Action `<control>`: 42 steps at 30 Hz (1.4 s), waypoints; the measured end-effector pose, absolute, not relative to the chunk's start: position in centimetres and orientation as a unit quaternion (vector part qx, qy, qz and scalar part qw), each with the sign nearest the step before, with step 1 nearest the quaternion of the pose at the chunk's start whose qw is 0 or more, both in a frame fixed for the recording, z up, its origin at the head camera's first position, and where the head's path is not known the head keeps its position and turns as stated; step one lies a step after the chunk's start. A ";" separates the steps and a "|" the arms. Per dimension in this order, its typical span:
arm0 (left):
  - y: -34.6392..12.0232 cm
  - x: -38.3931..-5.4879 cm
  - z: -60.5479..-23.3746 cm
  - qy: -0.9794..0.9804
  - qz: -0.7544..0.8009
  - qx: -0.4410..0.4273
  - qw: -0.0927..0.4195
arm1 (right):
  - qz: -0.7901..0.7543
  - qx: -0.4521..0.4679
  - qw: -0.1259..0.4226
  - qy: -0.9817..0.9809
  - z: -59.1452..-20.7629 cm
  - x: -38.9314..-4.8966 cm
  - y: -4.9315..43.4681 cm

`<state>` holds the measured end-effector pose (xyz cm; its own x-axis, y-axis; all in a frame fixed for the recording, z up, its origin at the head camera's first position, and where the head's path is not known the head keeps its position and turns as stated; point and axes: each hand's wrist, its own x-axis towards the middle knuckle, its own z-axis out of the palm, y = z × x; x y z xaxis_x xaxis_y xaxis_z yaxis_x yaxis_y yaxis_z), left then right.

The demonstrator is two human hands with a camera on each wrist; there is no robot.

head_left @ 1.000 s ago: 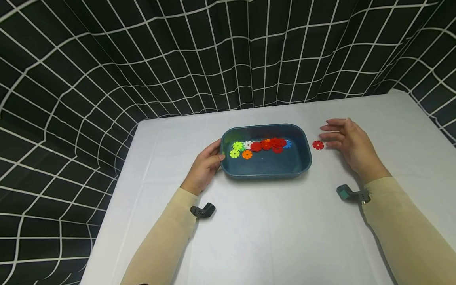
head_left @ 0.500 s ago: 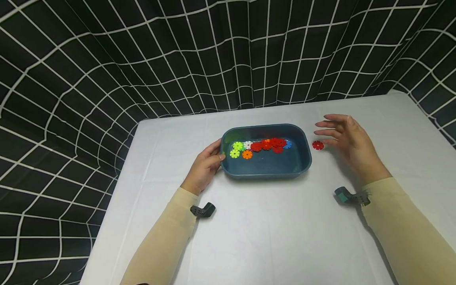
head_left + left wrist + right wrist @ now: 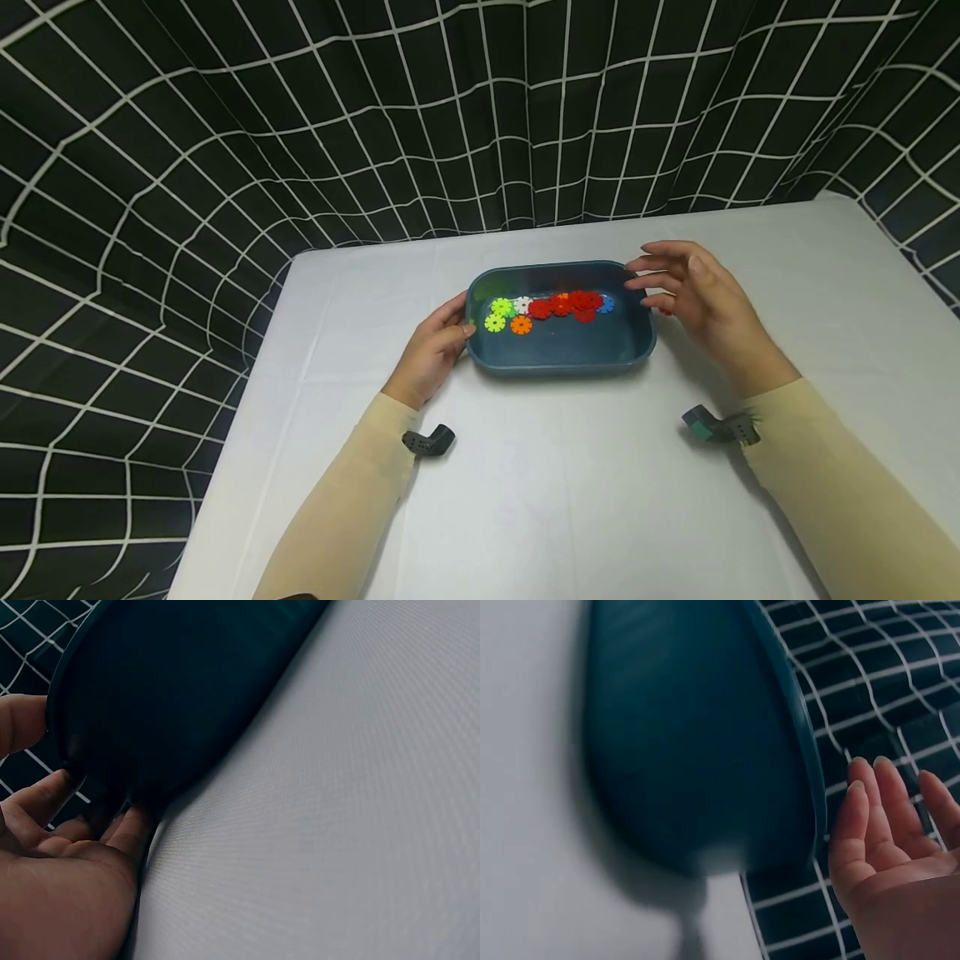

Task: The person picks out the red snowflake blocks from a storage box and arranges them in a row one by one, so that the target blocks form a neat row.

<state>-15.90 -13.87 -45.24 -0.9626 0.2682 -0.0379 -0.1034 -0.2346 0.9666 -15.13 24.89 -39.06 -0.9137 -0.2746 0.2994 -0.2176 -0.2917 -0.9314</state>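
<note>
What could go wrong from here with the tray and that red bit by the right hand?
The red piece mostly hidden beneath the right hand might get brushed aside or overlooked. That hand is close to the rim of the tray and could bump it. If the left hand, gripping the tray's left end, tipped it, the colored pieces inside might slide.

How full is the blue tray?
Partly full: coloured discs lie clustered inside the tray, leaving much of its bottom bare.

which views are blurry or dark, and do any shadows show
Right wrist: dim, the tray blurred at its lower end, a soft shadow beside it; left wrist: dim, the tray very dark; head: brighter, clearer, a shadow along the right sleeve.
</note>
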 end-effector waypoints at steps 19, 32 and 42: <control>-13.9 -15.9 -45.0 0.600 0.788 0.069 0.122 | -0.740 -0.223 0.040 0.633 -36.9 -16.0 17.8; -13.9 -15.9 -45.1 0.600 0.787 0.069 0.126 | -0.750 -0.198 0.038 0.630 -37.4 -18.6 14.8; -14.0 -15.9 -45.2 0.599 0.788 0.069 0.125 | -0.700 -0.158 0.087 0.691 -39.1 -20.0 13.6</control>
